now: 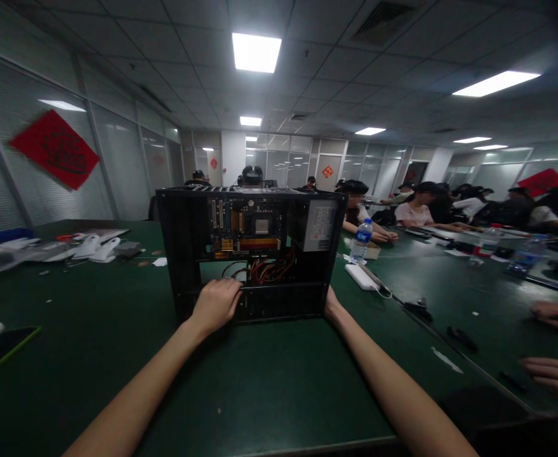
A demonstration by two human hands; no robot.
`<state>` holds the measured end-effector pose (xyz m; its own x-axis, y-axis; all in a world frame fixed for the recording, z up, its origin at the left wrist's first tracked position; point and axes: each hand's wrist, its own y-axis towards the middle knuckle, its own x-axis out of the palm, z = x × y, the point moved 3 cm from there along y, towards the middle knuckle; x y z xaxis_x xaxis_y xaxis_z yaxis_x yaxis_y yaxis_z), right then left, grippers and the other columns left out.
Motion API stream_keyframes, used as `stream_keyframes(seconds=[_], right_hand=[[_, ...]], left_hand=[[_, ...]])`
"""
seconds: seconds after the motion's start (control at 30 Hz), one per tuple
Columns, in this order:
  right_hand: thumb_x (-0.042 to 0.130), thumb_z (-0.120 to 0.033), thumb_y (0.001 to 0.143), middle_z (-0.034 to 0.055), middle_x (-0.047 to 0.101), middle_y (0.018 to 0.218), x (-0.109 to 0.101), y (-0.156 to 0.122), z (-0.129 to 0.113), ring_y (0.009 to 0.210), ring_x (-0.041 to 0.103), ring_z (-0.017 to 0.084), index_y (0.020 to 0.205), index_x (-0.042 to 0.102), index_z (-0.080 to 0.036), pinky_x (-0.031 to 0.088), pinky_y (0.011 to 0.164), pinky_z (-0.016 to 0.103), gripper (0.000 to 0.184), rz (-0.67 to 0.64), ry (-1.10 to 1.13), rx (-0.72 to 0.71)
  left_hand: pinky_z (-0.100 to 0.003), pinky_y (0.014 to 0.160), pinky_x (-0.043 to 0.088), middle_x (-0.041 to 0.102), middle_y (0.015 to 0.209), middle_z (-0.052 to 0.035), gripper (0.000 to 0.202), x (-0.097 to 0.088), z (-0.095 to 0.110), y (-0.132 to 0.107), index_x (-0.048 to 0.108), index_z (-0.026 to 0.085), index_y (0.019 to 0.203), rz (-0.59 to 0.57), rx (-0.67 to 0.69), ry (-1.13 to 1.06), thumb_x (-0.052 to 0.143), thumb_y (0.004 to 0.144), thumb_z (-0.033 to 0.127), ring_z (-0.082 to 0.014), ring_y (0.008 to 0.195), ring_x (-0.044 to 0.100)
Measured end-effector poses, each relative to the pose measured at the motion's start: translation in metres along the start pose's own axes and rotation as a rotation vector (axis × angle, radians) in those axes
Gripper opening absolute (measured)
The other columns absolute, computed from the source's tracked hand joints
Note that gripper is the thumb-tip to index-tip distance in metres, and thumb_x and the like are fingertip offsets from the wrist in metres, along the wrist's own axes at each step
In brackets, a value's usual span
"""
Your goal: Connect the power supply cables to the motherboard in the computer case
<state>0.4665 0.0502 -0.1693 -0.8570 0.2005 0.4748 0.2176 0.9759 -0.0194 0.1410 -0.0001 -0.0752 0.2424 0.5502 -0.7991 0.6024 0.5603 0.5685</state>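
Note:
An open black computer case (183,254) stands upright on the green table (269,381), its side panel off. Inside I see a motherboard (245,231), a grey power supply (320,227) and a bundle of red and black cables (269,271). My left hand (216,304) lies on the case's lower front rail, fingers curled over it. My right hand (331,303) reaches round the case's lower right corner; only the wrist and heel show, the fingers are hidden behind the case.
A water bottle (362,240) and a white box (360,277) lie right of the case. Small dark tools (419,311) lie further right. White parts (95,249) lie at the left. Another person's hands (557,346) rest at the right edge. Several people sit at the far table.

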Motion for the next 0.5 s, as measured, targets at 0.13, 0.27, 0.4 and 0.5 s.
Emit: stream_keyframes(seconds=[0.13, 0.27, 0.4, 0.5], right_hand=[[0.053, -0.031, 0.087, 0.0045, 0.066, 0.058, 0.005, -0.008, -0.002, 0.055, 0.063, 0.019, 0.063, 0.063, -0.020, 0.059, 0.065, 0.032, 0.027, 0.022, 0.033, 0.101], [0.055, -0.033, 0.087, 0.0028, 0.066, 0.057, 0.010, -0.015, -0.005, 0.058, 0.065, 0.020, 0.064, 0.063, -0.021, 0.060, 0.071, 0.035, 0.027, 0.021, 0.059, 0.135], [0.053, -0.030, 0.088, 0.0041, 0.069, 0.062, 0.012, -0.019, -0.007, 0.061, 0.066, 0.020, 0.068, 0.066, -0.021, 0.060, 0.072, 0.033, 0.025, 0.009, 0.079, 0.148], [0.050, -0.032, 0.090, 0.0053, 0.071, 0.066, 0.012, -0.018, -0.006, 0.061, 0.066, 0.020, 0.070, 0.067, -0.020, 0.060, 0.071, 0.032, 0.029, 0.001, 0.084, 0.167]], left_hand=[[-0.040, 0.085, 0.053, 0.074, 0.111, -0.0103, 0.023, -0.004, -0.001, 0.001, 0.067, 0.016, 0.109, -0.041, -0.025, -0.082, 0.048, 0.097, 0.021, -0.0253, 0.097, 0.070], [-0.040, 0.087, 0.053, 0.074, 0.111, -0.0089, 0.023, -0.008, -0.001, 0.003, 0.067, 0.018, 0.109, -0.105, -0.051, -0.119, 0.049, 0.096, 0.021, -0.0249, 0.098, 0.070], [-0.039, 0.085, 0.054, 0.074, 0.110, -0.0091, 0.022, -0.012, 0.001, 0.003, 0.067, 0.018, 0.108, -0.132, -0.069, -0.124, 0.052, 0.093, 0.021, -0.0249, 0.095, 0.070], [-0.039, 0.085, 0.054, 0.074, 0.108, -0.0094, 0.022, -0.012, 0.002, 0.003, 0.067, 0.017, 0.108, -0.123, -0.074, -0.103, 0.054, 0.091, 0.023, -0.0255, 0.093, 0.070]])
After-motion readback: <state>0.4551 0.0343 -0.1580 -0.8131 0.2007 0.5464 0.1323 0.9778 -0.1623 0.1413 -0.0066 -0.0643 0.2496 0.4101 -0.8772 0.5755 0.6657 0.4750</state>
